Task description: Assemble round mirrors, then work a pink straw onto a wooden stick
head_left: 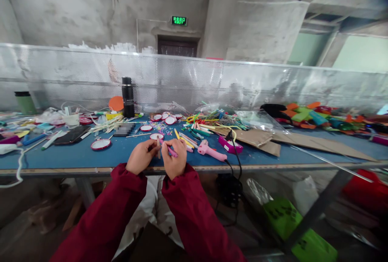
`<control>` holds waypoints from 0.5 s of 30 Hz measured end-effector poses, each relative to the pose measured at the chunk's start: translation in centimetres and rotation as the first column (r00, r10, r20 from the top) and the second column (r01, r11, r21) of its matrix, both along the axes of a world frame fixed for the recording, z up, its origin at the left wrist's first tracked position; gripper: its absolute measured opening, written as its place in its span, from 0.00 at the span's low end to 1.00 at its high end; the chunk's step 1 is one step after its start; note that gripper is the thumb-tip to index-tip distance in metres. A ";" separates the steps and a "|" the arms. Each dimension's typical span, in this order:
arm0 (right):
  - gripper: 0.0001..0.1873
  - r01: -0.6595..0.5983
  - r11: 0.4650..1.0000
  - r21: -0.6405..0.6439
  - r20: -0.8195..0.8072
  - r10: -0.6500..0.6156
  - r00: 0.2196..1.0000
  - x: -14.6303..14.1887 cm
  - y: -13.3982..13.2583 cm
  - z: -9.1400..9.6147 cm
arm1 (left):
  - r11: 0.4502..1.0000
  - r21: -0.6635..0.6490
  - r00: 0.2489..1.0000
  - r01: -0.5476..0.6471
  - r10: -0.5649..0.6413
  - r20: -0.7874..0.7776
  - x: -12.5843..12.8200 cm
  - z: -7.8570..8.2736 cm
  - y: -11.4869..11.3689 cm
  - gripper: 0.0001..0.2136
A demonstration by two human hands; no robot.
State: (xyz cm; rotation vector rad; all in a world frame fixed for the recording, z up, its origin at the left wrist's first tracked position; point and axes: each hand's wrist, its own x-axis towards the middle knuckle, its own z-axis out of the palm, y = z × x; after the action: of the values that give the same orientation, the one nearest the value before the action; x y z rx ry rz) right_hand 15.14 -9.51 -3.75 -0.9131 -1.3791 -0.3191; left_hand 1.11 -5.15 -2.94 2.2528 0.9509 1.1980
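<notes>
My left hand and my right hand meet at the near edge of the blue table, both in dark red sleeves. The left fingers pinch a small upright wooden stick. The right hand is closed round a pink pen-like stick that touches the wooden one. A pink glue gun lies just right of my right hand, its black cord running off the table edge. Red-rimmed round discs lie to the left and behind my hands.
A black flask stands at the back by the perforated metal screen. Coloured sticks and straws, brown cardboard, a dark phone and foam pieces crowd the table. A green box sits below right.
</notes>
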 end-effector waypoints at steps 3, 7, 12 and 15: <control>0.08 -0.012 1.000 -0.009 0.016 0.012 1.000 0.0 0.0 0.0 | 1.000 -0.005 1.000 -0.003 0.003 -0.001 0.0 0.0 0.0 0.13; 0.09 0.001 1.000 0.002 -0.002 -0.001 1.000 0.0 0.1 -0.1 | 1.000 -0.002 1.000 -0.009 0.009 -0.004 0.0 -0.1 0.1 0.13; 0.09 -0.001 1.000 0.001 0.001 0.001 1.000 0.0 0.1 -0.1 | 1.000 -0.004 1.000 -0.008 0.008 0.000 0.0 -0.1 0.1 0.13; 0.09 0.009 1.000 0.004 -0.008 -0.009 1.000 0.0 0.1 -0.1 | 1.000 -0.008 1.000 -0.009 0.009 -0.003 0.0 -0.1 0.1 0.14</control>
State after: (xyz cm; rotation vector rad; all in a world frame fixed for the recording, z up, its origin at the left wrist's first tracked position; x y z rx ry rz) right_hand 15.12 -9.41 -3.89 -0.9160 -1.3673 -0.3249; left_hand 1.11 -5.09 -3.05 2.2472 0.9661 1.1930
